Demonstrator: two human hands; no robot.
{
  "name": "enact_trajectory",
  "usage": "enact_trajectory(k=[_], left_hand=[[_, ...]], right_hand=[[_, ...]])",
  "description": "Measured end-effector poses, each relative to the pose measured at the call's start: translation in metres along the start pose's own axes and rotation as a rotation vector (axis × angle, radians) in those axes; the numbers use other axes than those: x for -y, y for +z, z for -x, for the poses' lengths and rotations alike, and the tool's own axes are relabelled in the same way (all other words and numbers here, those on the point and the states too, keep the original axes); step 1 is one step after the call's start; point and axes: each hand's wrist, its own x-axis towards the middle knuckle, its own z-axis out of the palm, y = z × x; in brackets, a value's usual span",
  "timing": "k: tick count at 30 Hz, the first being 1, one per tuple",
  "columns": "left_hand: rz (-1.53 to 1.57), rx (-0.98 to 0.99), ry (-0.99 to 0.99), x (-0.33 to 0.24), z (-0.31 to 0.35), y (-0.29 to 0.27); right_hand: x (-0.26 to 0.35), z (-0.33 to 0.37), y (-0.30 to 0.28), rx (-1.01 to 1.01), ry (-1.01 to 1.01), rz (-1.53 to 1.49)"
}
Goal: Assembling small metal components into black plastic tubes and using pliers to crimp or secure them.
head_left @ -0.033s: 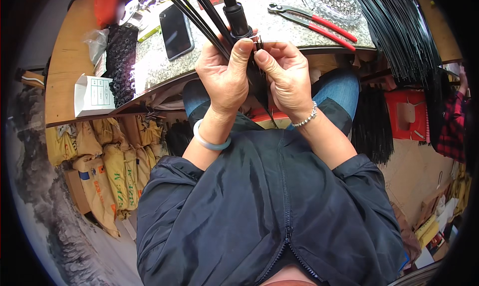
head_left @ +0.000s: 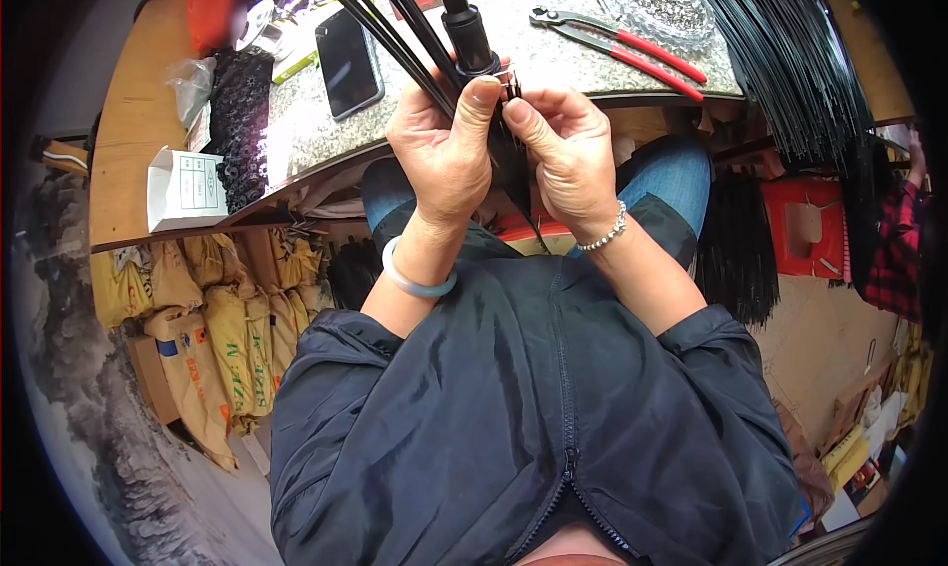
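head, fingers (head_left: 474, 117) on rods (head_left: 414, 19), by tabletop edge (head_left: 331, 158)

Both forearms (head_left: 652, 275) slant from near to far, the left hand (head_left: 444, 156) curled with its thumb (head_left: 478, 110) pointing far (its fingers mostly hidden), the right hand (head_left: 573, 156) just beside it, right thumb (head_left: 534, 131) close to bent fingers (head_left: 573, 104).

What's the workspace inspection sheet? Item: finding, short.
Surface: speckled slab; wooden tabletop at left.
Job's things: black rods, stepped black part.
Clutter: phone, red-handled pliers, clear dish of small metal pieces, open white box.
Hands: left hand grips the rods; right hand close beside it, grip unclear.
Cables: black strands hang at right; whether cables, unclear.
Surroundings: yellowish sacks lower left; red-black checked sleeve far right.
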Motion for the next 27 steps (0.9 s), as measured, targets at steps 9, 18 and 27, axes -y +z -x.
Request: enact_trajectory(k=[9,18,27], left_hand=[[0.06,0.047,-0.02,-0.002,0.001,-0.004],[0.109,0.086,-0.077,-0.002,0.0,-0.003],[0.129,0.065,-0.043,0.0,0.003,-0.003]], right_hand=[[0.009,-0.006,-0.007,0.118,0.128,0.151],[0.005,-0.005,-0.007,0.044,0.069,0.161],[0.009,-0.008,-0.002,0.11,0.199,-0.059]])
